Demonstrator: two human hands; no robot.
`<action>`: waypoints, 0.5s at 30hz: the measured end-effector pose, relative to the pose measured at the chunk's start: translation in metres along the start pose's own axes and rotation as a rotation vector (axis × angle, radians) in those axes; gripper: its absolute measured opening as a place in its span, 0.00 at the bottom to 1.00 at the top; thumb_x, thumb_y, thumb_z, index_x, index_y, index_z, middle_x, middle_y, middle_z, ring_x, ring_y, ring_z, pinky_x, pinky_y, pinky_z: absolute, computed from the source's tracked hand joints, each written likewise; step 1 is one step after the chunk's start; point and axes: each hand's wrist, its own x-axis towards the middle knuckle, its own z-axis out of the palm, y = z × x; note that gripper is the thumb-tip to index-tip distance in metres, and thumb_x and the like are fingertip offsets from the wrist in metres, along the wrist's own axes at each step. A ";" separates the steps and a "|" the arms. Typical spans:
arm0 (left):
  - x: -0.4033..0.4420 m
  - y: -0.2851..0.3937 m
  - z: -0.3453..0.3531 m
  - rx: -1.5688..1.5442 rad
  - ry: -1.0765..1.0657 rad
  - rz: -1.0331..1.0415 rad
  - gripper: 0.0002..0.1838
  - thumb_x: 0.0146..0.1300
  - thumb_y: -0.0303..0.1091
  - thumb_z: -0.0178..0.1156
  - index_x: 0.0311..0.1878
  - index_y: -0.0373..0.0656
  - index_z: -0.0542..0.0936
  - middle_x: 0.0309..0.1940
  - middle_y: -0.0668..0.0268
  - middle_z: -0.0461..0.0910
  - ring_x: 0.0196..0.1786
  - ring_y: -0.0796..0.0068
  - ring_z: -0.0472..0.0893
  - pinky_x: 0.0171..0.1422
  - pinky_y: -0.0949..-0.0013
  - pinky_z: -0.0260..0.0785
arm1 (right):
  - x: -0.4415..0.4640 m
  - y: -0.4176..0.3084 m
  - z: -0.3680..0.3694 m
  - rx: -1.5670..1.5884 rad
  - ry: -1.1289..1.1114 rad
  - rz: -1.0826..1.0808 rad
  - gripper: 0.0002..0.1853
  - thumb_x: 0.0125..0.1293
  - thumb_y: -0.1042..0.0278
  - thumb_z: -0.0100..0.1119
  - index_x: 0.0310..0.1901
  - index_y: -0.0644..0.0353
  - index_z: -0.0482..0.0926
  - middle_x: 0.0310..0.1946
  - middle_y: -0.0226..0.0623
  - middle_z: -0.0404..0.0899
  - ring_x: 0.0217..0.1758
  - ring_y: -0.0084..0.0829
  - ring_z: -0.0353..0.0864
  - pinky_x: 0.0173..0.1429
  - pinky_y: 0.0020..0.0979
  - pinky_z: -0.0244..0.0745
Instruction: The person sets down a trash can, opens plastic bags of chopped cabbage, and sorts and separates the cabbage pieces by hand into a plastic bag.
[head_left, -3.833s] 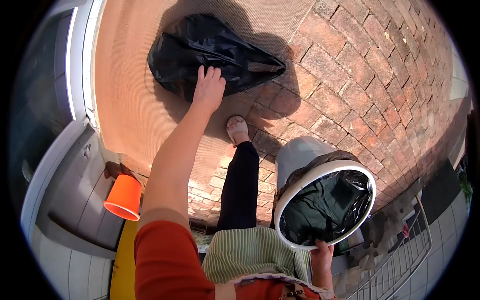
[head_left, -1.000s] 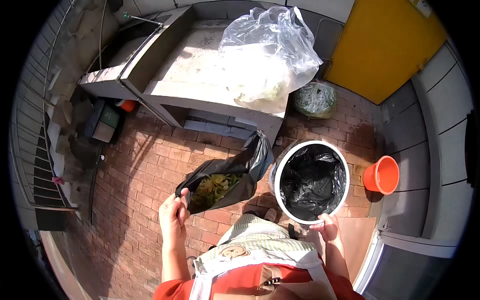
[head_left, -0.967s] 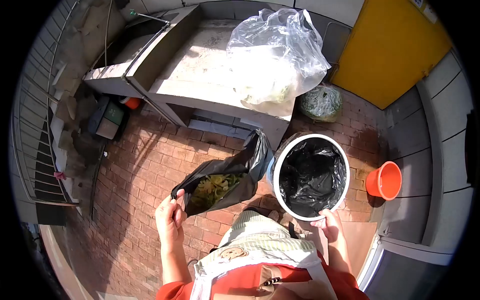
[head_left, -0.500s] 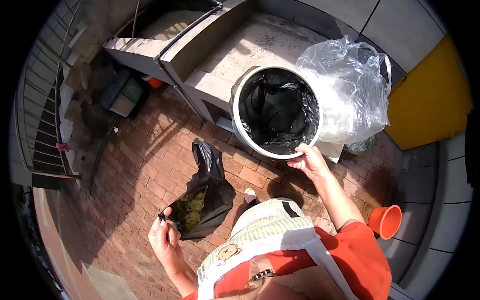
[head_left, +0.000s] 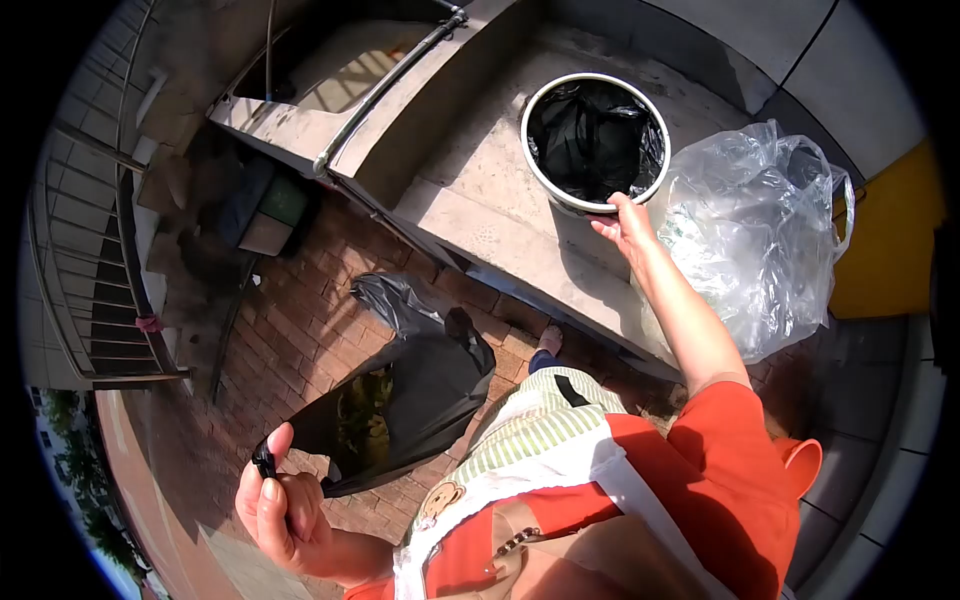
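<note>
My left hand (head_left: 285,505) is closed round the gathered edge of a black plastic bag (head_left: 430,400). Through the bag's opening show yellow-green leafy scraps (head_left: 364,415). My right hand (head_left: 628,228) grips the near rim of a round trash can (head_left: 531,160) with a pale rim. A black liner (head_left: 590,140) covers the inside of the can, its folds dark and loose. The can is over the concrete ledge; whether its base touches the ledge cannot be made out. A clear plastic bag (head_left: 750,240) sits just right of my right forearm.
The concrete ledge (head_left: 480,225) has a pipe (head_left: 390,90) along its left divider. An orange bucket (head_left: 803,465) stands at my right, partly behind my sleeve. Metal railings (head_left: 100,250) and dark bins (head_left: 270,210) are at left, above brick paving (head_left: 300,310).
My right hand has carried the trash can forward, away from my body and over the ledge. My left hand has pulled the black bag's edge up and to the left, stretching it.
</note>
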 end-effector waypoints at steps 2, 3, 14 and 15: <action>0.036 -0.001 0.012 -0.032 -0.058 0.052 0.27 0.68 0.31 0.48 0.60 0.13 0.64 0.07 0.75 0.62 0.10 0.90 0.53 0.18 0.81 0.45 | 0.028 -0.002 -0.004 0.011 0.043 0.027 0.16 0.60 0.67 0.54 0.45 0.70 0.73 0.37 0.49 0.83 0.33 0.41 0.86 0.34 0.34 0.84; 0.055 -0.002 0.015 -0.062 -0.081 0.062 0.27 0.69 0.31 0.47 0.61 0.13 0.64 0.07 0.75 0.62 0.10 0.90 0.54 0.18 0.81 0.45 | 0.040 -0.002 -0.008 0.016 0.040 0.063 0.16 0.61 0.66 0.55 0.46 0.69 0.73 0.37 0.50 0.82 0.35 0.42 0.86 0.35 0.34 0.85; 0.227 -0.070 0.095 -0.145 -0.398 -0.284 0.27 0.68 0.35 0.50 0.61 0.18 0.67 0.09 0.81 0.59 0.12 0.92 0.52 0.20 0.80 0.43 | -0.006 -0.035 -0.009 -0.297 0.309 -0.265 0.39 0.68 0.47 0.58 0.69 0.64 0.54 0.49 0.55 0.78 0.43 0.37 0.85 0.42 0.31 0.81; 0.241 -0.079 0.097 -0.137 -0.435 -0.318 0.27 0.68 0.35 0.51 0.61 0.20 0.69 0.10 0.81 0.59 0.13 0.92 0.52 0.20 0.80 0.42 | -0.024 -0.029 0.007 -0.532 0.349 -0.490 0.30 0.70 0.54 0.58 0.65 0.65 0.65 0.44 0.47 0.82 0.40 0.32 0.85 0.43 0.27 0.80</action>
